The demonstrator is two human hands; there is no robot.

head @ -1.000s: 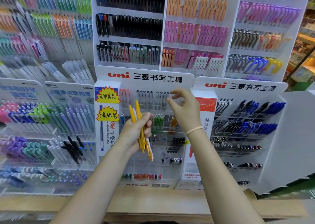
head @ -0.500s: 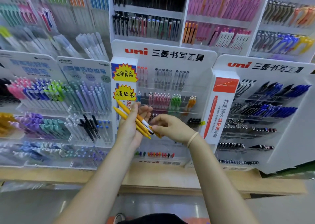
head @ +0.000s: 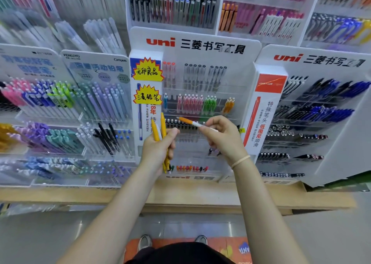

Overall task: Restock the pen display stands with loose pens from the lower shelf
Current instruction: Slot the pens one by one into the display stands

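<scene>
Out comes a single orange pen: half a second ago the right hand was down against the bundle, and now it has pulled away to the right with that pen pinched between thumb and fingers, orange end pointing up and left, white section nearest the fingertips.

Starting on the left: the left hand is wrapped round the remaining bunch of yellow-orange pens, held roughly upright, their tops poking above the fist in front of the stand's side panel, their lower ends showing below the palm. The two hands are apart, with the drawn pen bridging part of the gap but not touching the bunch.

Behind them stands the middle uni display stand, and on its second row, far right, sits the slot of orange pens (only a couple in there, so it looks like the one being topped up). That slot is above and just to the right of the raised pen.

My read: we're mid-restock, one pen separated and ready to go in. The next move calls for turning the pen to match its neighbours' tilt, lifting it to that orange slot and sliding it down beside them, while the left hand keeps its grip on the rest.
</scene>
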